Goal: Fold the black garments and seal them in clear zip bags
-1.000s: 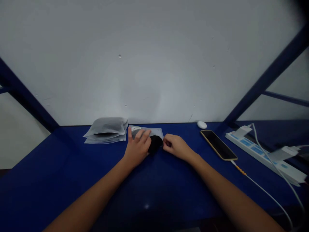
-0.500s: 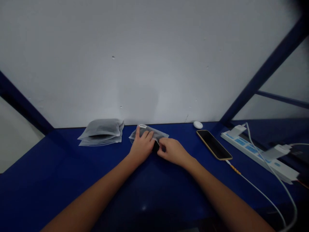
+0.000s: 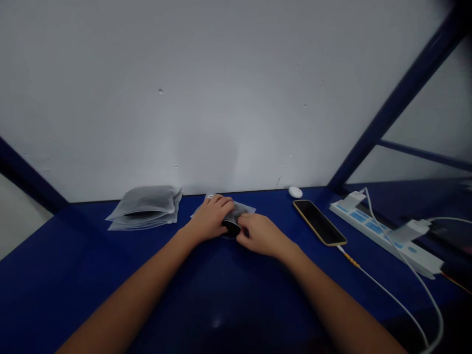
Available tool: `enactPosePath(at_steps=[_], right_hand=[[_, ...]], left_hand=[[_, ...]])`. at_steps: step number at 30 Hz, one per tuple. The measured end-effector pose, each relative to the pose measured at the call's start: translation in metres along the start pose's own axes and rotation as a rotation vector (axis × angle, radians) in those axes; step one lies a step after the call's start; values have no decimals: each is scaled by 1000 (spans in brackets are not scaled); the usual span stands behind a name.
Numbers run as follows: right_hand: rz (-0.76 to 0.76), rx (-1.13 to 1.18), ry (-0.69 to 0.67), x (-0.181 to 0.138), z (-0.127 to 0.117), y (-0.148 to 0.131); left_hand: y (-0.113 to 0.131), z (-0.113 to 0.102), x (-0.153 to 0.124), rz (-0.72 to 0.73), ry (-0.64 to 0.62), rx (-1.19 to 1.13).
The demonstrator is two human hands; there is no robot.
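Note:
A frosted, see-through zip bag [image 3: 244, 207] lies on the blue table with its mouth facing me, and dark material [image 3: 231, 227] shows at the gap. My left hand [image 3: 212, 218] is closed over the bag's left part, fingers on top and thumb at the mouth. At the right side of the opening, my right hand [image 3: 260, 233] pinches the bag's edge between bent fingers and thumb. A small white label at the far end of the bag is mostly covered by my left fingers.
Several similar frosted bags [image 3: 143, 206] lie stacked at the left. To the right are a small white oval case [image 3: 295, 192], a phone [image 3: 320, 222] on a charging cable, and a white power strip [image 3: 385, 238] with plugged-in chargers. A pale wall [image 3: 221, 98] rises behind the table.
My left fingers have curled from lying flat on the bag to gripping near its mouth. The bag's opening gapes wider and shows more dark inside. The whole view has shifted slightly.

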State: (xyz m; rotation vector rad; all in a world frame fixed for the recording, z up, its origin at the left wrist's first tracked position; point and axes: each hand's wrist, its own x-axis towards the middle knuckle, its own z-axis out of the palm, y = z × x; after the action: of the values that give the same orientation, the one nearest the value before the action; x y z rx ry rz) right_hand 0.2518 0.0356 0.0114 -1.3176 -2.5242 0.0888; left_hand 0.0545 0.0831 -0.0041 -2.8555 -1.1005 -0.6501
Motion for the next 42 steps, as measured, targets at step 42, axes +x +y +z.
enactPosePath(at_steps=[42], right_hand=[[-182,-245,185,15,32,7]], left_hand=[[-8,12,-82,-63,108,-209]])
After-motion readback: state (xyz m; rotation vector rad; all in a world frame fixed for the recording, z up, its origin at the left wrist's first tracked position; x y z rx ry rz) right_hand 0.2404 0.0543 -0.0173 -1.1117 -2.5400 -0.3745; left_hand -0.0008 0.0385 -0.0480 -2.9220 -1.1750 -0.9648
